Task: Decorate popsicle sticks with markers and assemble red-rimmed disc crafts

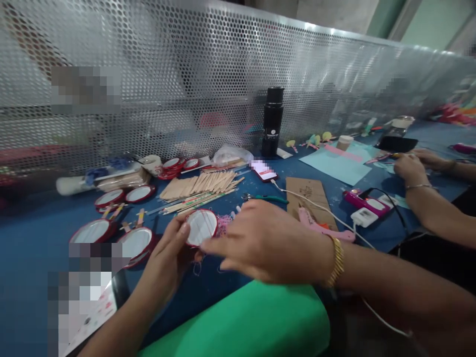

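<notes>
Between thumb and fingers, our left hand (169, 255) pinches the left rim of a red-edged round piece (203, 225), its white face turned up toward us; the fingers underneath are mostly hidden. Our right hand (256, 243) comes in from the right, forefinger stretched to the piece's lower right edge and the others bent, but blur keeps us from telling whether it pinches anything. Fine pink threads (223, 225) lie tangled just beyond. Around us the blue tabletop (29, 267) carries more red-rimmed rounds (92, 230) to the left, flat wooden sticks (201, 184) farther off, and green-handled pliers (273, 199) beside a brown card (316, 191) to the right. A green roll (253, 322) sits nearest us. At far right we see a co-worker's hands (411, 168) near pale blue paper (334, 171). A perforated metal screen (167, 74) closes the far side, with a black bottle (273, 121) before it and a pale green wall (435, 29) behind.
</notes>
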Demonstrator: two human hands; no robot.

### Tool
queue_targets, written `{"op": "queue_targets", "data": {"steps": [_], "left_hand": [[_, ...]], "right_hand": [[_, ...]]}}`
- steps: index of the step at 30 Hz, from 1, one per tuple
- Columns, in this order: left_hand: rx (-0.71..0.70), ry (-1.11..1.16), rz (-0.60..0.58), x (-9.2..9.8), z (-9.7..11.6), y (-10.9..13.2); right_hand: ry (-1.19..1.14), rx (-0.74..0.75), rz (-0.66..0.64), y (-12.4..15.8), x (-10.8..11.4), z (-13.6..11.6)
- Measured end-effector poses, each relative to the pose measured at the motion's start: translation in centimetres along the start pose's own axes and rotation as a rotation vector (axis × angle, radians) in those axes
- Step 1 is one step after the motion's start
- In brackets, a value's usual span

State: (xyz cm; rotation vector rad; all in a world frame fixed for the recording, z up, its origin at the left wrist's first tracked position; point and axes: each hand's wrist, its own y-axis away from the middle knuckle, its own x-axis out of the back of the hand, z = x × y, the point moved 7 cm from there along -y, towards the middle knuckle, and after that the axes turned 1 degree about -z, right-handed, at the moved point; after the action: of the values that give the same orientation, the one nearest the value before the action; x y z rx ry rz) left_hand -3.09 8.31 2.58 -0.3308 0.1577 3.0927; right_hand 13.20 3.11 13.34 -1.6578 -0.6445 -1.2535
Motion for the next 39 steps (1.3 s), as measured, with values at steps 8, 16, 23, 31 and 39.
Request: {"op": "queue_targets", "data": {"steps": [8, 16, 23, 31, 39], "left_hand": [[-0.122, -0.256, 0.016, -0.4, -0.5, 0.0], [-0.202, -0.517, -0.066, 0.5, -0.4, -0.8], [-0.287, -0.688, -0.082, 0.2, 1.2, -0.1], [-0.409, -0.872, -0.073, 0.0, 1.8, 0.1], [-0.595, -0.429, 0.187, 1.9, 4.6, 1.6]], "right_hand": [[-0.240, -0.089, -0.061, -2.7, -8.8, 8.4], [-0.281, -0.120, -0.068, -2.7, -9.4, 8.2], [-0.238, -0.122, -0.046, -2.5, -8.8, 7.2], [-0.257, -0.100, -0.046, -1.9, -7.7, 7.6], [-0.183, -0.106, 0.043, -2.6, -6.4, 8.8]]}}
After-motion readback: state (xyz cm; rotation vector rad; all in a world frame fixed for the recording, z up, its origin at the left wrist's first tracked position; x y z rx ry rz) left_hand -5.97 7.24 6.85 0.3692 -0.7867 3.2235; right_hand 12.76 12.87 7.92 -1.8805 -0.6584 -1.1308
